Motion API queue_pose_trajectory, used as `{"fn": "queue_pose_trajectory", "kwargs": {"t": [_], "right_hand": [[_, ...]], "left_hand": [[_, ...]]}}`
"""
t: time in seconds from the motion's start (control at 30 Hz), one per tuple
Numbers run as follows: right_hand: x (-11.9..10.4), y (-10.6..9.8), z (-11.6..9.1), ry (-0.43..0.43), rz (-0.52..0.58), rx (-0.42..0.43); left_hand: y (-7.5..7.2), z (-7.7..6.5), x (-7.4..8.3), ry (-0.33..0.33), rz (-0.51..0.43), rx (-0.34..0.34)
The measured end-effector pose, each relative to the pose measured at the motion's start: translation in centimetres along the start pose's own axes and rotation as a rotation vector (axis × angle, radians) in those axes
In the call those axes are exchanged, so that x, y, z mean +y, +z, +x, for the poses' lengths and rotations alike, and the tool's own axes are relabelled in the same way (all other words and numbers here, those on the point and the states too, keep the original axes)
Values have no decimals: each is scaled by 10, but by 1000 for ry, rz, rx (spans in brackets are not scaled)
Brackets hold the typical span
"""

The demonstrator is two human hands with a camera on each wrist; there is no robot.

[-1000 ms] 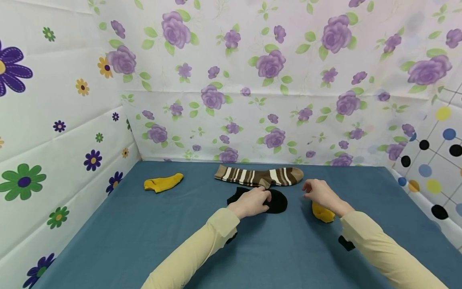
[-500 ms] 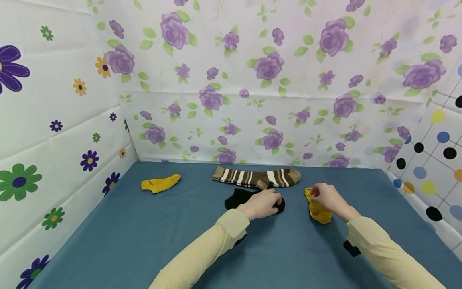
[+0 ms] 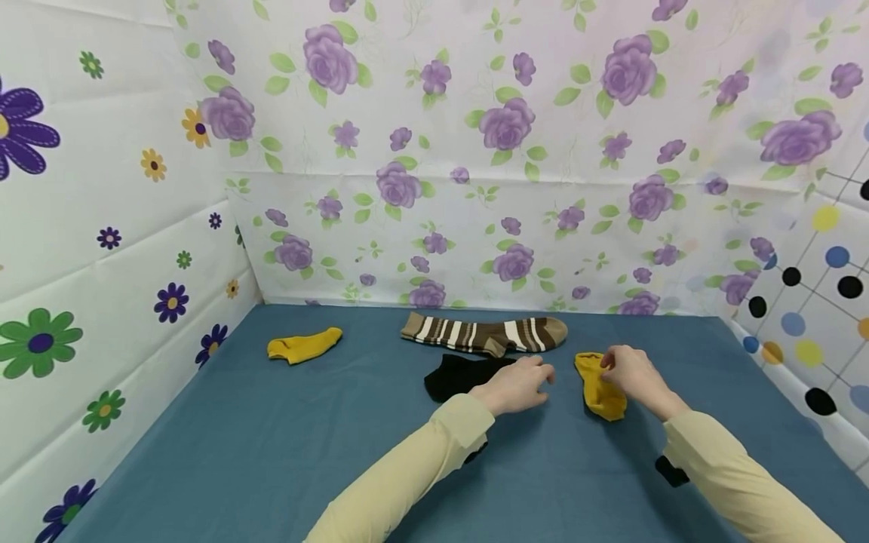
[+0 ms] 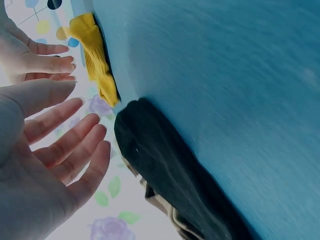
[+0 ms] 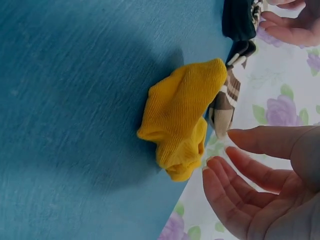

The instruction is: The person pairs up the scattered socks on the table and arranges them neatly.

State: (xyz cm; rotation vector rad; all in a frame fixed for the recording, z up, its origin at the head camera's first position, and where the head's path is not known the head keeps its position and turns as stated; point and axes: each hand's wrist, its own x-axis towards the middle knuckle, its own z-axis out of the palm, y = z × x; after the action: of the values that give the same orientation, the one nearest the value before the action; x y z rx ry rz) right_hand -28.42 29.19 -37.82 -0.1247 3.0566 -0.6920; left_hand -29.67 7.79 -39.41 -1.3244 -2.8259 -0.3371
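– Since you log from the left, what comes first?

– One yellow sock (image 3: 303,346), lying on its own on the blue cloth (image 3: 285,452). No hand near.

– Next along?

– Striped sock (image 3: 468,333), brown, white and tan, stretched out flat near the back edge. Just in front of it, a black sock (image 3: 462,377). Cannot tell whether either is single or doubled; whether they touch is unclear too.

– And the left hand (image 3: 514,386)?

– Above the black sock's right end, fingers loosely spread, holding nothing. The left wrist view shows it clear of the fabric.

– Far right?

– Second yellow sock (image 3: 600,392), crumpled on the cloth. Right hand (image 3: 634,377) over its right side: fingers bent, thumb well apart from them, nothing pinched. Contact, if any, cannot be made out.

– Progress?

– My judgement: little settled. Striped and black lie laid out, close together; the two yellow ones, alike in colour, lie well apart with the others between. Whatever handling they need looks mostly undone. Neither hand carries anything.

– Brands, labels, writing?

– None legible on any sock. The backdrop (image 3: 434,181) carries printed roses and leaves only; no lettering seen.
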Motion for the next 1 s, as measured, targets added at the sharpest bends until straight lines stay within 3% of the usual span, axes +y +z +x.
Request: {"fn": "queue_pose_trajectory", "kwargs": {"t": [0.53, 1.0], "right_hand": [[22, 0, -4, 59, 23, -48], [24, 4, -5, 71, 114, -84]], "left_hand": [[16, 23, 28, 48, 52, -64], [28, 27, 43, 117, 41, -113]]}}
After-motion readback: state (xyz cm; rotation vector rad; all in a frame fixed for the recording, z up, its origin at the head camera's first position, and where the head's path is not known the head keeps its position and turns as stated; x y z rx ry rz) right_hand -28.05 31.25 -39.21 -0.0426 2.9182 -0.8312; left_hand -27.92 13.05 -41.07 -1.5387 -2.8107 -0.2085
